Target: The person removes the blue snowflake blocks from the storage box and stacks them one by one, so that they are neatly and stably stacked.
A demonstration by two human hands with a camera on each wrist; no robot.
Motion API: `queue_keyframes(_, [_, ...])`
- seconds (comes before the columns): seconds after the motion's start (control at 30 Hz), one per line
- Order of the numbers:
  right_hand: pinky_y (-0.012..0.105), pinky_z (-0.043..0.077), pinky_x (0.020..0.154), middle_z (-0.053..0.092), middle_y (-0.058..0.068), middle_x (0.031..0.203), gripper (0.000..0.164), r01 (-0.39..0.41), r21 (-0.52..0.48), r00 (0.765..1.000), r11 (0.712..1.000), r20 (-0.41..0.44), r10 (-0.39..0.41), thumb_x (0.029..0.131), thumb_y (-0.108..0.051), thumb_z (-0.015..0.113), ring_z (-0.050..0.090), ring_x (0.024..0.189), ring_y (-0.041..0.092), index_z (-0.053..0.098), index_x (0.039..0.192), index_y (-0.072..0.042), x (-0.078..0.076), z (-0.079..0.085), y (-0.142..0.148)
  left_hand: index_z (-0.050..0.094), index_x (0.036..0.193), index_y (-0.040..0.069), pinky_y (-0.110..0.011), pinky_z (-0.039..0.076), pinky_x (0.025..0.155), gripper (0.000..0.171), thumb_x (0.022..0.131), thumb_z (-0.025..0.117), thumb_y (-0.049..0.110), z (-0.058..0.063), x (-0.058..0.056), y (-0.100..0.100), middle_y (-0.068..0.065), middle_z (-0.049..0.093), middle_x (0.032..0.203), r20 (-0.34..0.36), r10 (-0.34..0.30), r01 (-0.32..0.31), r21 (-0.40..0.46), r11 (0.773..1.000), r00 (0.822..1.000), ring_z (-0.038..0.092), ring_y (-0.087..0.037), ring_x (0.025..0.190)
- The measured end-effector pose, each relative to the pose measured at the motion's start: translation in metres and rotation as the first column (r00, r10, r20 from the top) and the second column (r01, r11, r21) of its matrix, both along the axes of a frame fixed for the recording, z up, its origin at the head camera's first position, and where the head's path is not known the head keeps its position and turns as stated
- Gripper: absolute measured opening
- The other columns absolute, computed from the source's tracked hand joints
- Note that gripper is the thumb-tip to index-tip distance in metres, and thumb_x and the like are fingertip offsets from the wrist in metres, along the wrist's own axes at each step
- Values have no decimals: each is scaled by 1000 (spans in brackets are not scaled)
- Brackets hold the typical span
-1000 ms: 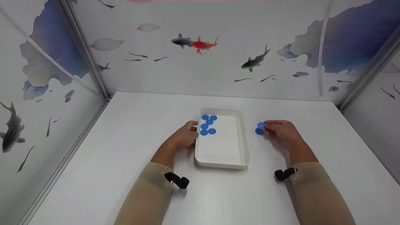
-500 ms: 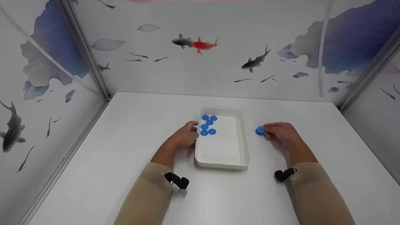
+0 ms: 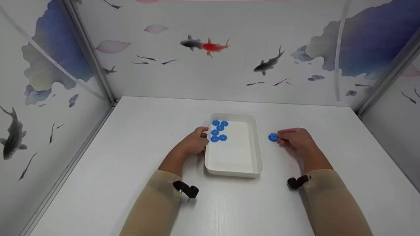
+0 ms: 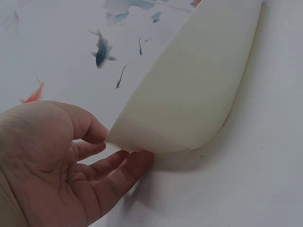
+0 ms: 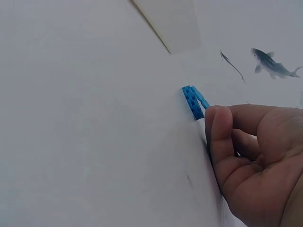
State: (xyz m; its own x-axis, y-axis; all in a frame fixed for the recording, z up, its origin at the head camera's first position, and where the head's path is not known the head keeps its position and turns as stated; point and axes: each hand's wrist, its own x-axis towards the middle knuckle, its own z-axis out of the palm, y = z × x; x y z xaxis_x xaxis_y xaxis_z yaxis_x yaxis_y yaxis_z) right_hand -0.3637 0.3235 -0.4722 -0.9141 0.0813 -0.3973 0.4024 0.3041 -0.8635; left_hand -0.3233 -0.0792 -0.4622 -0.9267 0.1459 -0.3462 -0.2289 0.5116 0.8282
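Observation:
My left hand [image 3: 196, 141] grips the left side of a shallow off-white tray [image 3: 258, 147]. In the left wrist view, the thumb is at the rim of the tray wall [image 4: 184, 90] and the fingers touch its lower edge. Right of the tray, my right hand [image 3: 297, 139] pinches a light blue notched plastic disc [image 5: 202, 98] between thumb and fingers. That disc leans at a slant against a small stack of darker blue discs [image 5: 191, 103] on the table. From the head view the pinched disc and the stack overlap as one blue round [image 3: 273, 137].
Several blue flower-shaped discs [image 3: 215, 132] lie inside the tray along its upper left. The white table [image 3: 147, 131] is bounded by a back wall [image 3: 210, 78] printed with fish, and by side panels with metal posts.
The right hand has lowered its disc slightly toward the viewer, onto the disc stack beside it, so they now overlap. The left hand and the tray have not moved.

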Motion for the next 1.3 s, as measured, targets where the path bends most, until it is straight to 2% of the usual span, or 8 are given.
queue_keyframes(0.27, [22,59,82,76,1,104,48,-8,59,1000,998,10,7,102,-32,74,71,87,10,64,142,-7,0,-2,-1,34,166,26,-48,50,117,63,106,53,22,-2,-1,0,-7,49,163,0,-6,6,-9,1000,1000,58,-27,134])
queue_keyframes(0.5, [21,60,82,76,0,102,49,14,23,1000,1000,2,-14,101,-28,75,71,84,9,62,143,-6,-1,-4,-1,33,166,26,-47,51,116,63,106,52,23,-2,-1,-1,-7,48,163,2,-15,15,3,1000,1000,58,-26,135])
queue_keyframes(0.67, [21,60,84,73,6,115,48,42,-38,999,998,-13,-42,102,-27,74,70,87,11,62,145,-8,-1,-4,-2,32,166,25,-47,51,116,63,106,52,21,-1,1,-1,-7,48,162,7,-12,12,34,999,1000,58,-26,134])
queue_keyframes(0.73, [21,60,85,70,8,122,47,45,-34,999,998,-20,-45,103,-30,72,68,91,12,62,145,-10,-1,-3,-4,33,166,25,-47,51,115,63,106,52,21,0,1,-1,-7,48,162,7,-9,9,37,999,1000,59,-27,134])
queue_keyframes(0.93, [20,58,88,65,9,133,51,-8,-14,998,1000,-62,7,104,-39,69,63,104,15,63,147,-12,0,8,-21,33,166,26,-47,51,116,63,106,52,21,0,0,-1,-6,47,163,8,-5,5,26,1000,1000,59,-27,133])
queue_keyframes(1.17, [21,58,83,64,15,136,53,-69,-95,994,993,-92,60,102,-33,73,64,97,15,62,146,-5,4,19,-52,33,166,27,-47,51,116,63,107,53,22,0,-1,0,-6,47,164,13,-10,10,10,1000,1000,58,-27,134])
queue_keyframes(1.3, [22,59,83,65,14,131,50,-98,-101,991,990,-99,88,102,-35,73,65,99,19,65,143,-7,8,27,-66,34,166,25,-47,50,116,63,106,53,20,0,-1,0,-7,48,163,6,-7,7,18,1000,1000,58,-27,135])
